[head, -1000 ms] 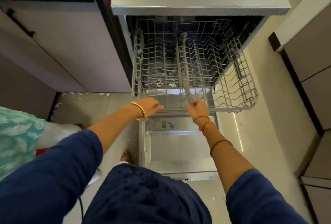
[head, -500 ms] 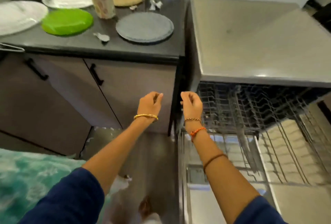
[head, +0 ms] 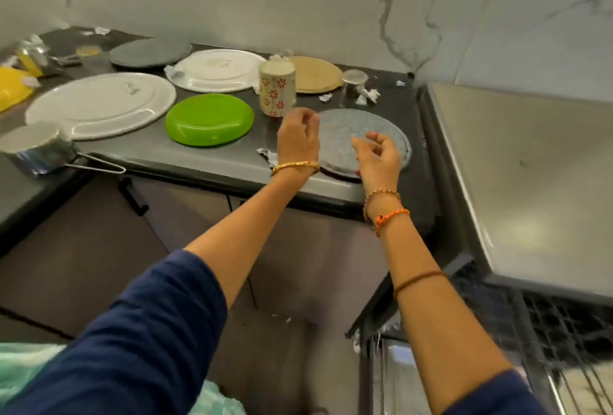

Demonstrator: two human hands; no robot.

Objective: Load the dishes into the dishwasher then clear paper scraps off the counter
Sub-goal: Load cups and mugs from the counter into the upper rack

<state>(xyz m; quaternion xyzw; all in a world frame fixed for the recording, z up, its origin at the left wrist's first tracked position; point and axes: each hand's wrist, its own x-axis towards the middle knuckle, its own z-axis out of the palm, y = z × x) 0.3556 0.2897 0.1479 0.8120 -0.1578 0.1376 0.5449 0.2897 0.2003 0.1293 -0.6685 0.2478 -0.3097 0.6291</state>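
Both my hands are raised over the near right end of the dark stone counter (head: 205, 162). My left hand (head: 297, 142) has loosely curled fingers and holds nothing; it hides the left edge of the round grey speckled plate (head: 368, 125). My right hand (head: 378, 162) is also loose and empty, covering that plate's near rim; whether either hand touches the plate I cannot tell.

Behind the plate stands a cream mug with red flowers (head: 277, 87), with a glossy green plate (head: 209, 119) to its left. Crumpled white paper scraps (head: 366, 96) lie by a small steel cup (head: 353, 82). One more scrap (head: 267, 155) is half hidden by my left wrist.

The steel dishwasher (head: 530, 175) sits to the right; its wire rack (head: 564, 331) is blurred and cut off by the frame edge.
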